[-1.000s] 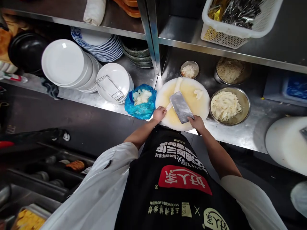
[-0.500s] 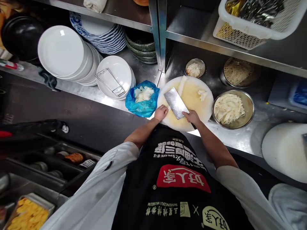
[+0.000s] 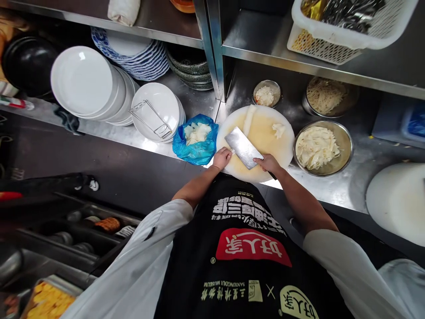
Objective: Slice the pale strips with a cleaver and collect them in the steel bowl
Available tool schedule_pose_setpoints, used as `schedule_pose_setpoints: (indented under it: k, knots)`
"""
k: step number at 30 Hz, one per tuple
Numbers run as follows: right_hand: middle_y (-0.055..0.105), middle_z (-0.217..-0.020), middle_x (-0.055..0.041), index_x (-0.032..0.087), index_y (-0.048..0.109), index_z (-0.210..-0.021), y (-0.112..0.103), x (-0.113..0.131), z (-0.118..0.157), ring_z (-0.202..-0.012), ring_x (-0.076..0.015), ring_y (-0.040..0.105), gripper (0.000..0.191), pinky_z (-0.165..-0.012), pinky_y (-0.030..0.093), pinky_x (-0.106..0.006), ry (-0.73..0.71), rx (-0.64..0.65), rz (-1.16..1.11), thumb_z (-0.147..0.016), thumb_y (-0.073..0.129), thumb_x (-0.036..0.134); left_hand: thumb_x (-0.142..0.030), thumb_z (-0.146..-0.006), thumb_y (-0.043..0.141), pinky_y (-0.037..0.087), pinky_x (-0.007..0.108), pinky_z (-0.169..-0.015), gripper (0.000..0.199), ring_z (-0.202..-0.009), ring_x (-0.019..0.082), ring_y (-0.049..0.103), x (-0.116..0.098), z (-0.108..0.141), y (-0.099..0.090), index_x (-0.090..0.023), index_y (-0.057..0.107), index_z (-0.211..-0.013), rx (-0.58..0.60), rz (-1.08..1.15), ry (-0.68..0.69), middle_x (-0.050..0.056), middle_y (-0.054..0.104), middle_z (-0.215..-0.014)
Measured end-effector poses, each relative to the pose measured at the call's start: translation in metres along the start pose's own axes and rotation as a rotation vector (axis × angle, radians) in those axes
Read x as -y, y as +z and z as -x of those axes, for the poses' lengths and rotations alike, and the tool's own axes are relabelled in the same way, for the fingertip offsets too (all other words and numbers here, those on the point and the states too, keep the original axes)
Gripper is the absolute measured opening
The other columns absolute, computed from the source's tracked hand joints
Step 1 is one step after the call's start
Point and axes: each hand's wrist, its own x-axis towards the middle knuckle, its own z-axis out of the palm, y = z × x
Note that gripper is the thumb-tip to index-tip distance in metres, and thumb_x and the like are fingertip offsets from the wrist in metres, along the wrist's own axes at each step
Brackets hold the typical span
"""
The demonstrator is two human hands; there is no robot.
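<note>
Shifted left over the board [image 3: 270, 137], the likely heavy, stiff knife [image 3: 244, 147] is suiting a hold at the handle [image 3: 273, 176], where the right hand [image 3: 267, 163] is gripping; the left hand [image 3: 222, 157] is curling, contents unclear.

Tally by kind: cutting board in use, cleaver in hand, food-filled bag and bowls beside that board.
Round yellowish-white cutting board: 1
Rectangular steel cleaver: 1
Blue plastic bag: 1
Round metal bowls: 3
Total: 6
</note>
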Motion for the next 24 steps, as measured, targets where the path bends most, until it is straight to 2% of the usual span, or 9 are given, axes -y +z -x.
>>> schedule_pose_setpoints:
  k: [9,13,20,24]
  knots:
    - [0.055,-0.047,0.0019,0.018,0.061,-0.073,-0.007,-0.009,-0.005,-0.039,-0.0126,0.05,0.041,-0.042,0.041,-0.024,0.017,0.05,-0.005,-0.084,0.071,0.057,-0.022,-0.091,0.056,0.044,0.035,-0.099,0.014,-0.105,0.023,0.059,0.002,0.001,0.001,-0.022,0.07,-0.088,-0.009,0.014,0.014,0.009,0.063,-0.105]
    - [0.054,-0.046,0.0024,0.018,0.062,-0.077,-0.006,-0.012,-0.004,-0.039,-0.0127,0.051,0.044,-0.043,0.041,-0.023,0.007,0.029,0.035,-0.083,0.071,0.06,-0.023,-0.091,0.057,0.044,0.035,-0.1,0.014,-0.106,0.023,0.058,0.001,0.001,0.001,-0.022,0.07,-0.087,-0.007,0.027,0.007,0.009,0.064,-0.104]
    - [0.057,-0.049,0.0018,0.018,0.063,-0.083,-0.003,-0.024,0.007,-0.039,-0.0142,0.051,0.044,-0.042,0.04,-0.025,0.042,0.042,0.089,-0.084,0.068,0.062,-0.024,-0.095,0.054,0.045,0.034,-0.098,0.018,-0.105,0.023,0.059,0.009,0.0,0.007,-0.021,0.07,-0.089,-0.043,-0.041,0.073,0.01,0.064,-0.105]
    - [0.06,-0.053,0.0007,0.019,0.065,-0.085,0.003,-0.018,0.004,-0.044,-0.0157,0.056,0.046,-0.047,0.043,-0.026,0.032,0.015,0.165,-0.086,0.065,0.064,-0.026,-0.098,0.051,0.047,0.033,-0.098,0.02,-0.105,0.02,0.06,0.01,-0.001,0.007,-0.02,0.069,-0.092,-0.044,-0.144,0.104,0.009,0.065,-0.104]
